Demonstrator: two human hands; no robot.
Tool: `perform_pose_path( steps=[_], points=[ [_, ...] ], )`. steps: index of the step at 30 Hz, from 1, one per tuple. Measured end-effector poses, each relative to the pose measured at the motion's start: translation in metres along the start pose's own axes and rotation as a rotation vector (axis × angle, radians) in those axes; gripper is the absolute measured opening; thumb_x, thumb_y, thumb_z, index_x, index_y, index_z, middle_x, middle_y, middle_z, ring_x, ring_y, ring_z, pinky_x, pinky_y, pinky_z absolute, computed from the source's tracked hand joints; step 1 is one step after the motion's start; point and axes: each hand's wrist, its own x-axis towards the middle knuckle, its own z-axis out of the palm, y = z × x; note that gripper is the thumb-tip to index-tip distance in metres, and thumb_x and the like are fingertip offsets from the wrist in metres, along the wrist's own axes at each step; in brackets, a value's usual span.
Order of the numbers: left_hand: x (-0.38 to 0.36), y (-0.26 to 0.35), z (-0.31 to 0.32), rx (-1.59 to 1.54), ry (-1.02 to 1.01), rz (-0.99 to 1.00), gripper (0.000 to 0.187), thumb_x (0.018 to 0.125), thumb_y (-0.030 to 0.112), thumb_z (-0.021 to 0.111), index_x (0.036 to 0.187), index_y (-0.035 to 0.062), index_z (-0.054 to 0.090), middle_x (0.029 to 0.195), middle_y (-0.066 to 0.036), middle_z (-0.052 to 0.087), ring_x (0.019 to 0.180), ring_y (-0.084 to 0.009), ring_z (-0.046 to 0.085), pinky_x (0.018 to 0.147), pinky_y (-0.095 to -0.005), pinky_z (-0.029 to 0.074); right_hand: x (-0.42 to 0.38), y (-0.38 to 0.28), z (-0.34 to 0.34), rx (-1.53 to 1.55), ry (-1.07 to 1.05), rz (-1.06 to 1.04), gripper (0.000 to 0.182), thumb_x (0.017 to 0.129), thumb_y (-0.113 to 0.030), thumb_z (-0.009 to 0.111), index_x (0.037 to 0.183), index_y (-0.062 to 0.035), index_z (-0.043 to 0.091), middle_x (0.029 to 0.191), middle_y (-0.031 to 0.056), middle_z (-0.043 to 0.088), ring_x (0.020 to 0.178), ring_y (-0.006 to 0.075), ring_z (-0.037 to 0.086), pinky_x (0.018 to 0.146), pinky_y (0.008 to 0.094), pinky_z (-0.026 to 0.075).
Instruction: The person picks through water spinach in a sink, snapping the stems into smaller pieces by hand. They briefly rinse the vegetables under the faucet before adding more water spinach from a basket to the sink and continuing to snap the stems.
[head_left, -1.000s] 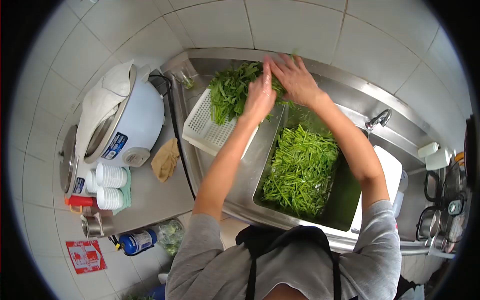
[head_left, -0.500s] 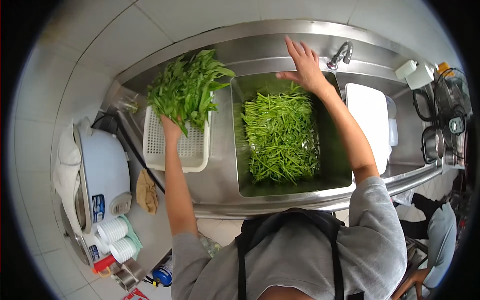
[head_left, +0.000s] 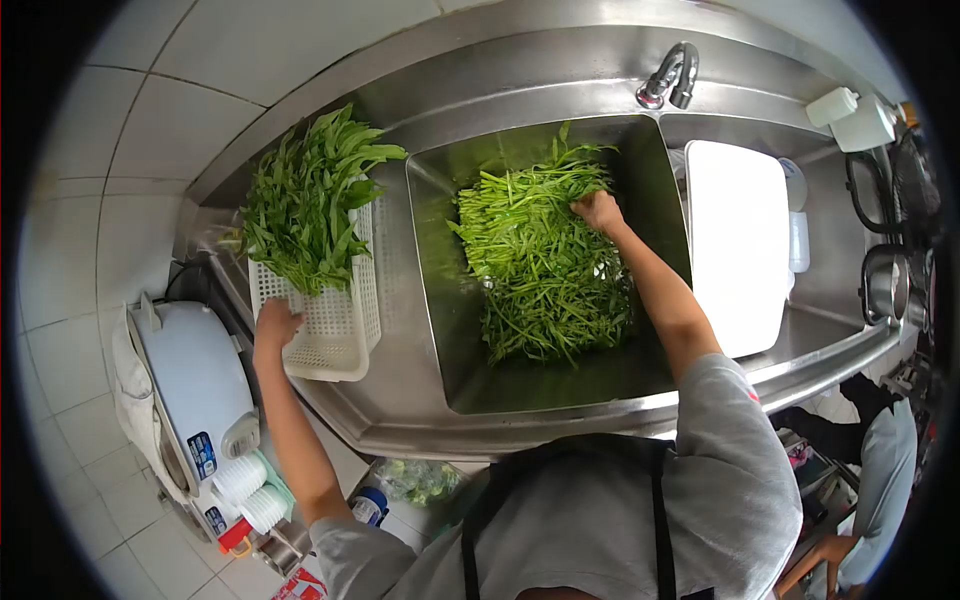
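A white perforated plastic basket (head_left: 330, 345) stands at the left of the sink, its far part filled with a heap of long-leaved greens (head_left: 310, 200). My left hand (head_left: 278, 325) is closed over the basket's left rim, fingers on the inner side. In the sink basin (head_left: 455, 385) lies a large mass of leafy green stalks (head_left: 545, 240), with cut ends towards the left. My right hand (head_left: 600, 212) is closed on stalks at the right side of this mass, its fingertips partly hidden among the leaves.
A faucet (head_left: 672, 75) rises behind the basin. To the right stands a white board (head_left: 738, 245), with pots (head_left: 885, 285) and bottles (head_left: 860, 118) beyond. A rice cooker (head_left: 195, 370) and stacked white cups (head_left: 250, 490) are at lower left. Another person's sleeve (head_left: 885, 480) shows at lower right.
My left hand has left the greens and moved down to the basket's rim. My right hand has come down from near the faucet onto the stalks in the basin. The view has shifted.
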Motion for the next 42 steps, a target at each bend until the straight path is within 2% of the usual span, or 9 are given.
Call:
perform_pose_path(
  steps=[8, 13, 20, 23, 27, 29, 34, 37, 42],
  points=[
    [-0.136, 0.152, -0.037, -0.965, 0.067, -0.055, 0.026, 0.085, 0.014, 0.055, 0.106, -0.0007, 0.058, 0.087, -0.008, 0.064, 0.071, -0.0132, 0.058, 0.067, -0.0247, 0.046, 0.108, -0.024, 0.051, 0.920, 0.374, 0.141, 0.029, 0.079, -0.016, 0.066, 0.058, -0.0049, 0.048, 0.058, 0.0012, 0.052, 0.048, 0.0084, 0.045, 0.041, 0.0252, 0.034],
    [-0.085, 0.267, 0.030, -1.310, -0.451, 0.304, 0.036, 0.090, 0.029, 0.048, 0.112, 0.0002, 0.055, 0.095, -0.007, 0.063, 0.081, -0.0114, 0.059, 0.072, -0.0240, 0.047, -0.013, -0.064, 0.044, 1.031, 0.274, -0.090, 0.020, 0.080, -0.017, 0.065, 0.071, 0.0002, 0.060, 0.073, 0.0049, 0.061, 0.055, 0.0088, 0.050, 0.051, 0.0232, 0.042],
    [-0.006, 0.347, 0.115, -2.146, -0.647, -0.092, 0.044, 0.091, 0.042, 0.040, 0.110, 0.0036, 0.049, 0.104, -0.005, 0.055, 0.094, -0.0141, 0.051, 0.085, -0.0318, 0.040, -0.137, -0.082, 0.037, 0.816, 0.097, -0.316, 0.018, 0.083, -0.010, 0.058, 0.095, 0.0021, 0.064, 0.098, 0.0055, 0.061, 0.077, 0.0078, 0.053, 0.066, 0.0255, 0.045],
    [-0.017, 0.348, 0.098, -2.148, -0.690, 0.128, 0.031, 0.089, 0.037, 0.047, 0.103, 0.0099, 0.051, 0.097, -0.001, 0.056, 0.088, -0.0133, 0.051, 0.082, -0.0312, 0.039, -0.159, -0.077, 0.034, 0.711, 0.148, -0.410, 0.025, 0.083, -0.009, 0.054, 0.105, -0.0015, 0.060, 0.082, 0.0106, 0.060, 0.067, 0.0128, 0.055, 0.063, 0.0269, 0.047],
    [-0.028, 0.344, 0.082, -2.172, -0.556, -0.028, 0.022, 0.084, 0.027, 0.058, 0.104, 0.0164, 0.057, 0.091, 0.003, 0.057, 0.088, -0.0105, 0.052, 0.078, -0.0276, 0.036, -0.165, -0.008, 0.026, 0.342, -0.049, -0.336, 0.031, 0.079, -0.013, 0.052, 0.107, -0.0021, 0.058, 0.072, 0.0144, 0.062, 0.061, 0.0191, 0.055, 0.064, 0.0318, 0.046],
    [-0.036, 0.340, 0.072, -2.071, -0.517, 0.073, 0.027, 0.084, 0.027, 0.058, 0.108, 0.0139, 0.056, 0.089, 0.003, 0.056, 0.090, -0.0115, 0.053, 0.077, -0.0272, 0.039, -0.177, 0.002, -0.027, 0.220, -0.507, 0.001, 0.021, 0.077, -0.012, 0.056, 0.094, -0.0016, 0.064, 0.066, 0.0063, 0.061, 0.056, 0.0075, 0.054, 0.052, 0.0223, 0.046],
    [-0.055, 0.338, 0.044, -1.825, -0.539, 0.280, 0.034, 0.086, 0.027, 0.056, 0.113, 0.0054, 0.053, 0.100, 0.001, 0.057, 0.095, -0.0131, 0.053, 0.078, -0.0259, 0.041, -0.179, -0.029, -0.104, -0.139, 0.001, -0.172, 0.030, 0.076, -0.030, 0.059, 0.068, -0.0010, 0.063, 0.069, 0.0207, 0.060, 0.069, 0.0335, 0.061, 0.065, 0.0389, 0.048],
    [-0.063, 0.344, 0.033, -1.694, -0.578, 0.423, 0.034, 0.087, 0.026, 0.054, 0.113, 0.0043, 0.053, 0.109, -0.003, 0.056, 0.098, -0.0122, 0.052, 0.081, -0.0246, 0.042, -0.166, -0.069, -0.109, 0.149, 0.092, -0.450, 0.043, 0.082, -0.040, 0.055, 0.082, 0.0018, 0.061, 0.076, 0.0165, 0.063, 0.069, 0.0262, 0.060, 0.066, 0.0376, 0.046],
    [-0.075, 0.355, 0.028, -1.547, -0.630, 0.578, 0.031, 0.088, 0.025, 0.052, 0.111, 0.0042, 0.056, 0.104, -0.002, 0.058, 0.095, -0.0105, 0.053, 0.082, -0.0248, 0.042, -0.158, -0.100, -0.107, 0.369, -0.297, -0.455, 0.034, 0.081, -0.037, 0.060, 0.075, -0.0032, 0.060, 0.068, 0.0015, 0.058, 0.066, 0.0073, 0.055, 0.055, 0.0235, 0.044]
  ],
)
